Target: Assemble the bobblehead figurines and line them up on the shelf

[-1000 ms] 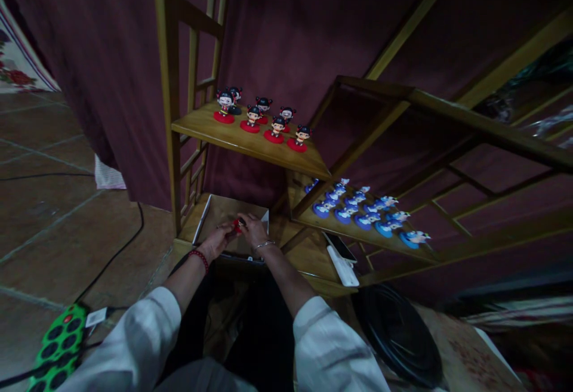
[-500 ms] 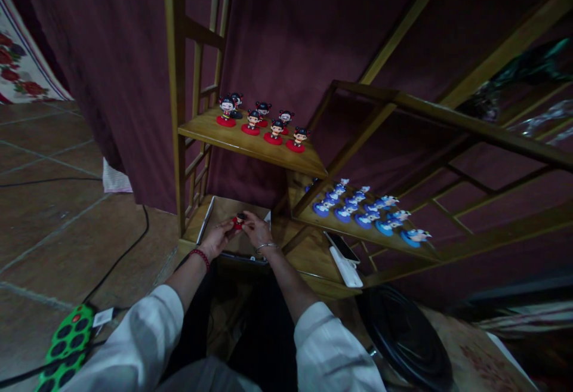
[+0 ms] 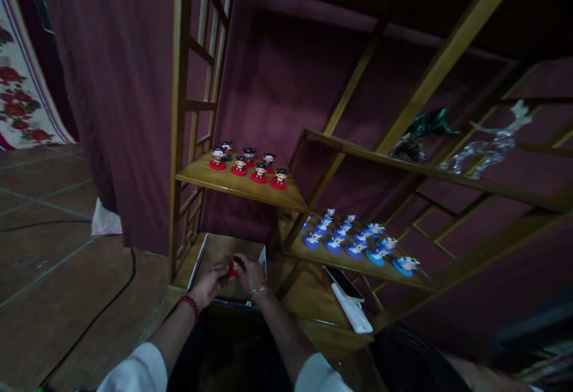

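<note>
Over a shallow cardboard box (image 3: pixel 210 256) on the bottom shelf, both hands close around one small figurine (image 3: pixel 233 268) with dark hair and a red base. My left hand (image 3: pixel 211 283) grips it from the left, fingers at the red base. From the right, my right hand (image 3: pixel 249 275) has its fingers on the dark top of it. Above the box, a wooden shelf (image 3: pixel 242 188) carries several similar red-based figurines (image 3: pixel 261 171), standing upright in two rows.
Blue figurines (image 3: pixel 356 249) stand in rows on a shelf to the right. A phone (image 3: pixel 344 283) and a white object (image 3: pixel 352 308) lie on the bottom shelf. A clear deer ornament (image 3: pixel 490 143) stands higher right. A cable (image 3: pixel 105 308) crosses the floor at left.
My view has tilted up, so the shelves and hands sit lower in the picture. Both hands still hold the figurine over the box; my right fingers now cover more of its top.
</note>
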Available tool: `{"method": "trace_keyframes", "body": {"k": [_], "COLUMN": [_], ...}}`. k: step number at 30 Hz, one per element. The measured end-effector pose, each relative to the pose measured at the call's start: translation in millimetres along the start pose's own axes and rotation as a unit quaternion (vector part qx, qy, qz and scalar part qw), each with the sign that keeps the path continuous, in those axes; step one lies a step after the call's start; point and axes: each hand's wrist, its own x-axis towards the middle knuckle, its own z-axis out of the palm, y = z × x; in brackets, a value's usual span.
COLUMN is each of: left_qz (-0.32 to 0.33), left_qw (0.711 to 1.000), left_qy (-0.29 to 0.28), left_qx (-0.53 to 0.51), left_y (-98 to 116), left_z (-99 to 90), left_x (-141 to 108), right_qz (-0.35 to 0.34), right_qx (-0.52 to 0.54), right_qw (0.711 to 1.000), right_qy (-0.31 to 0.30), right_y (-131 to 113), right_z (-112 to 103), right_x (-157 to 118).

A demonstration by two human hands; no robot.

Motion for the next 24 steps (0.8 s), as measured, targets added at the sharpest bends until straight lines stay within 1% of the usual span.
{"method": "trace_keyframes", "body": {"k": [5, 8, 13, 19, 24], "left_qz": [0.003, 0.004, -0.007, -0.011, 0.015], "left_qw": [1.000, 0.999, 0.998, 0.996, 0.994], "left_qy": [-0.025, -0.041, -0.058, -0.050, -0.037], "left_qx": [0.017, 0.020, 0.025, 0.074, 0.099], "left_y": [1.3, 1.8, 5.3, 25.0, 44.6], "left_z": [2.8, 3.4, 3.0, 10.7, 22.9], "left_x": [-7.2, -10.9, -14.4, -23.5, -35.9], "right_qz": [0.004, 0.013, 0.007, 0.016, -0.017], "right_qx": [0.023, 0.027, 0.035, 0.067, 0.109], "right_qw": [1.000, 1.000, 0.999, 0.997, 0.993], "right_qy": [0.004, -0.004, -0.010, -0.020, -0.036], "right_y": [-7.4, -12.2, -21.5, -34.5, -45.5], "right_z": [-8.3, -13.9, -22.5, -34.3, -42.8], "right_x": [-4.1, -5.7, -9.0, -12.1, -11.4]}}
